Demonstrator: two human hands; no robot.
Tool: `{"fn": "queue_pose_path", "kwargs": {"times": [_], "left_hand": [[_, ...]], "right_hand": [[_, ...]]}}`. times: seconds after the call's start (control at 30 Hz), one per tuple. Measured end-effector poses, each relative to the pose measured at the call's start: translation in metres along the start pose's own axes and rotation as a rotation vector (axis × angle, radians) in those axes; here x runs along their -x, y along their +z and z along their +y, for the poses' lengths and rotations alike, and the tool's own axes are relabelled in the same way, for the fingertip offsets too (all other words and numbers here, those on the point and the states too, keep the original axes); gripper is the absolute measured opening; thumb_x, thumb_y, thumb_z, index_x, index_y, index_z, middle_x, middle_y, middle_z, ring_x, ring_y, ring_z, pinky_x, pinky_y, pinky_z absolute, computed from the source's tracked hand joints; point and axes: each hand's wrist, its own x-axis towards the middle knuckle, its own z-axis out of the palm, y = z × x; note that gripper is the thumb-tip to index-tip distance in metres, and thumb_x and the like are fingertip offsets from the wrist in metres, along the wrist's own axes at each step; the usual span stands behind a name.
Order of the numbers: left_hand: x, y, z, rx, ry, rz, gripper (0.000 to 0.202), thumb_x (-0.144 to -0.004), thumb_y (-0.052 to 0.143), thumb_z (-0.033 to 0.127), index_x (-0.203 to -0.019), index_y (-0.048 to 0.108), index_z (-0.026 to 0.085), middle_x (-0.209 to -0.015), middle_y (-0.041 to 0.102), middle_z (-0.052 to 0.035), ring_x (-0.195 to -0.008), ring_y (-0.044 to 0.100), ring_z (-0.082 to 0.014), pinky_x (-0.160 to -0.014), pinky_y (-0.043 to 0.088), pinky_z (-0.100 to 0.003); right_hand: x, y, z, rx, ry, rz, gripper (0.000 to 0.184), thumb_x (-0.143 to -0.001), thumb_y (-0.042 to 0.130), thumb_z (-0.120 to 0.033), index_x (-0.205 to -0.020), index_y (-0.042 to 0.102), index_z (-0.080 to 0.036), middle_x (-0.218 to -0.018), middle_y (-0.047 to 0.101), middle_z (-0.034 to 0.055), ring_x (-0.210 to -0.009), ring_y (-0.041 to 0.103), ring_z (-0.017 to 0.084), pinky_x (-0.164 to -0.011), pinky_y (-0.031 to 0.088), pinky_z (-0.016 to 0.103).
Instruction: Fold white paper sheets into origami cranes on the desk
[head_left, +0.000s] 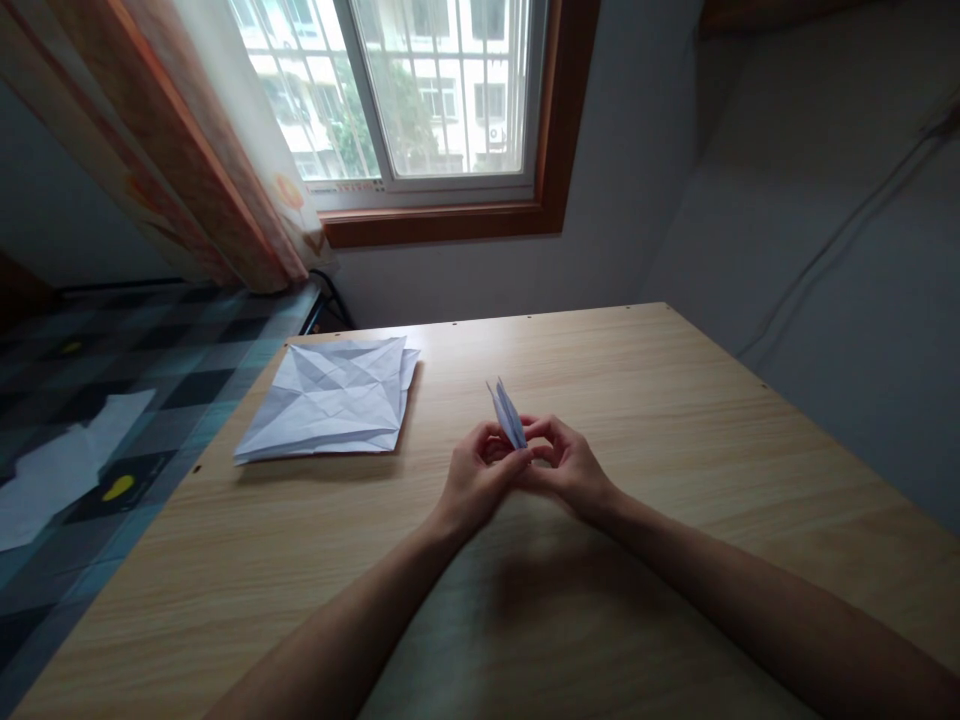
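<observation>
A small piece of folded white paper (508,415) stands on edge between my two hands, its pointed layers slightly spread at the top. My left hand (480,470) pinches it from the left, the thumb near its lower end. From the right, my right hand (568,462) grips the same paper with curled fingers. Both hands are close together above the wooden table (675,400), and the fingers hide the paper's lower part. To the left lies a stack of creased white paper sheets (337,395).
A bed with a dark checked cover (45,380) adjoins the table's left side, with loose white paper (75,465) on it. Beyond the table are a window (450,100) and an orange curtain (172,130). A cable (832,235) runs down the right wall.
</observation>
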Motion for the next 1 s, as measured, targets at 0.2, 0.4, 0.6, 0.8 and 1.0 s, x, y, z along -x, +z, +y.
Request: {"fn": "queue_pose_path", "kwargs": {"times": [0.2, 0.4, 0.6, 0.8, 1.0], "left_hand": [[-0.0024, -0.0012, 0.002, 0.007, 0.01, -0.005, 0.028, -0.074, 0.076, 0.029, -0.096, 0.07, 0.013, -0.102, 0.074, -0.0109, -0.093, 0.069, -0.0247, -0.089, 0.052, -0.039], [-0.0024, -0.0003, 0.0042, -0.002, 0.061, -0.008, 0.03, -0.079, 0.071, 0.031, -0.104, 0.068, 0.014, -0.112, 0.071, -0.0121, -0.104, 0.066, -0.0265, -0.095, 0.049, -0.04], [-0.0037, 0.0001, 0.0038, -0.078, 0.099, 0.011, 0.024, -0.08, 0.069, 0.03, -0.099, 0.066, 0.014, -0.104, 0.071, -0.0095, -0.098, 0.065, -0.0226, -0.09, 0.049, -0.035], [-0.0002, 0.0044, 0.0043, -0.084, 0.053, 0.158, 0.024, -0.076, 0.07, 0.029, -0.086, 0.051, 0.019, -0.076, 0.061, 0.0028, -0.063, 0.062, -0.0115, -0.061, 0.047, -0.023], [0.0015, 0.0058, 0.0052, -0.018, 0.067, 0.153, 0.036, -0.077, 0.069, 0.025, -0.103, 0.044, 0.022, -0.081, 0.059, 0.0052, -0.054, 0.061, -0.0093, -0.053, 0.047, -0.022]], "right_hand": [[-0.0036, -0.0049, -0.0042, -0.129, 0.076, 0.003, 0.031, -0.064, 0.085, -0.028, -0.084, 0.062, -0.023, -0.116, 0.065, 0.0028, -0.09, 0.067, 0.019, -0.081, 0.054, 0.036], [-0.0038, -0.0064, -0.0066, -0.141, 0.093, 0.005, 0.026, -0.068, 0.081, -0.033, -0.078, 0.06, -0.022, -0.116, 0.066, 0.0039, -0.084, 0.065, 0.017, -0.079, 0.053, 0.035], [-0.0044, -0.0058, -0.0047, -0.121, 0.06, 0.029, 0.023, -0.069, 0.08, -0.031, -0.074, 0.06, -0.022, -0.106, 0.068, 0.0035, -0.082, 0.065, 0.018, -0.08, 0.052, 0.036], [-0.0058, -0.0047, -0.0033, -0.072, 0.084, 0.183, 0.028, -0.066, 0.079, -0.028, -0.076, 0.053, -0.022, -0.065, 0.059, -0.0061, -0.056, 0.06, 0.013, -0.058, 0.048, 0.027], [-0.0028, -0.0018, -0.008, -0.048, 0.052, 0.16, 0.03, -0.077, 0.071, -0.033, -0.098, 0.052, -0.025, -0.066, 0.063, -0.0065, -0.056, 0.064, 0.014, -0.058, 0.051, 0.028]]}}
